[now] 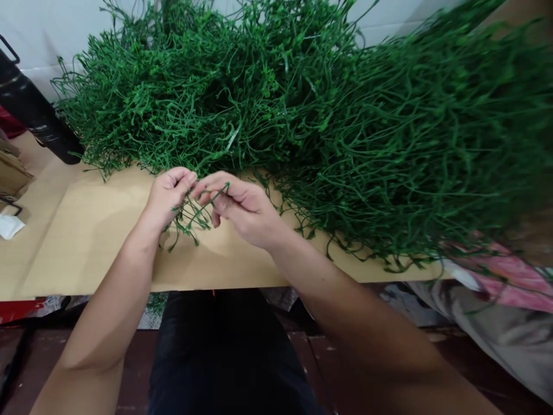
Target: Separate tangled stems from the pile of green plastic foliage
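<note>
My left hand [171, 193] is closed in a pinch on a small bunch of green plastic stems [190, 222], whose tips hang below it over the cardboard surface [108, 230]. Close beside it on the right, my right hand [244, 204] has its thumb and fingers closed on a thin green stem that crosses its fingers. The fingertips of the two hands nearly meet. Behind both hands lies a large heap of green artificial stems [242, 98] with small buds.
A black bottle [37, 109] stands at the left behind a brown box [12, 176] and a white packet [9, 226]. The green heap runs along the wall to the right. Pink material [514, 282] and another person's grey-clad leg [488, 328] show at the lower right.
</note>
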Demonstrator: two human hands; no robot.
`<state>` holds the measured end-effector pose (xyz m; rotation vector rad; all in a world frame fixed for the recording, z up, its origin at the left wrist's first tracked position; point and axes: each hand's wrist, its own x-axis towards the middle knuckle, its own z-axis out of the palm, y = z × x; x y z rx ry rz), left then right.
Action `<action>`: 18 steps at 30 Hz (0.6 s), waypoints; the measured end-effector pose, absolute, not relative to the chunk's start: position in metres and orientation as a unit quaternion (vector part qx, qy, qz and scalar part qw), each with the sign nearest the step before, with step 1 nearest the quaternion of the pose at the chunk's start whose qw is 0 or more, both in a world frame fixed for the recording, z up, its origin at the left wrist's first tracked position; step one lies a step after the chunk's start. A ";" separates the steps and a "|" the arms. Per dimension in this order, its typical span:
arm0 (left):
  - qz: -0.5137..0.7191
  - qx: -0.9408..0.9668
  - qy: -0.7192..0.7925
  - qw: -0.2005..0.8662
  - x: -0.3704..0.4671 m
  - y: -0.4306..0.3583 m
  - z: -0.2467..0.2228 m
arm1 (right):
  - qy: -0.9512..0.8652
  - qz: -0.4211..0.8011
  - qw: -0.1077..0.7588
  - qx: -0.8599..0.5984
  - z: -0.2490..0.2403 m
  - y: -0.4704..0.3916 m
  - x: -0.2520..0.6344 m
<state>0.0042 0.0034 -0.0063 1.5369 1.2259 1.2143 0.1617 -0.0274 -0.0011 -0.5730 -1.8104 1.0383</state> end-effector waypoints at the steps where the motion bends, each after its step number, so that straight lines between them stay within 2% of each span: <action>1: 0.481 0.618 0.495 0.377 0.005 0.004 -0.007 | -0.741 0.429 0.455 -0.243 0.000 -0.029 0.161; 8: 0.447 0.686 0.506 0.273 0.003 0.009 -0.003 | -0.778 0.272 0.456 -0.336 0.006 -0.066 0.160; 11: 0.544 0.608 0.548 0.185 -0.031 0.016 0.002 | -0.836 0.244 0.430 -0.238 0.005 -0.099 0.163; 14: 0.643 0.524 0.532 0.169 -0.060 0.016 0.008 | -0.887 0.248 0.360 -0.150 0.004 -0.114 0.173; 18: 0.590 0.554 0.505 0.301 -0.046 0.008 0.012 | -0.859 0.215 0.357 -0.297 0.021 -0.086 0.208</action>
